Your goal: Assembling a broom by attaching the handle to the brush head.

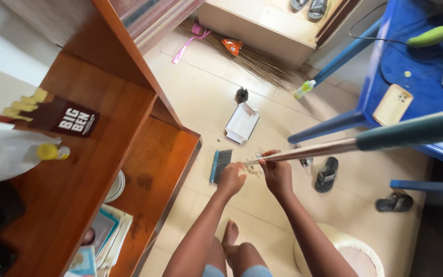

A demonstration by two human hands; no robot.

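broom head [220,165] on floor, left of left hand [230,177] | right hand [277,172] beside it on the stick [334,146] | dustpan [242,123] behind | shelf [103,154] left | sandal [327,174] right

Broom [303,149] in my hands: long handle, bare metal along the lower stretch, dark green grip sleeve on the upper end, which runs off toward the right edge of view. Held at a low slant, nearly level in the picture. Head [220,165] is a blue block with dark bristles, just left of my left hand, over the pale tiled floor. Small clump of debris at the neck, between my hands.
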